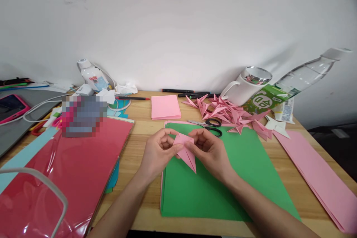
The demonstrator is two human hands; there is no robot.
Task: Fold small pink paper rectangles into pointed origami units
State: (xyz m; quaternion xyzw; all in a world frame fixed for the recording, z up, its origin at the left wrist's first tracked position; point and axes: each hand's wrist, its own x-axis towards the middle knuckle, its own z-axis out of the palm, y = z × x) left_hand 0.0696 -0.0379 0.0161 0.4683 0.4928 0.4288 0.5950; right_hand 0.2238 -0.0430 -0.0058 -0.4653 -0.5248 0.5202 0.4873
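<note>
A folded pink paper piece [186, 151] with a sharp point hangs over the green sheet [223, 186] at the table's middle. My left hand [158, 152] pinches its left side with fingers curled. On the other side, my right hand [209, 149] grips its upper right corner, fingers closed. Both hands hold the piece slightly above the green sheet.
A pile of folded pink pieces [228, 113] and scissors [208, 124] lie behind the hands. A pink paper stack [165, 106], markers [178, 91], a white mug [245, 83] and a tilted bottle [295, 81] stand at the back. Red plastic-wrapped sheets [72, 171] lie left, pink strips [320, 178] right.
</note>
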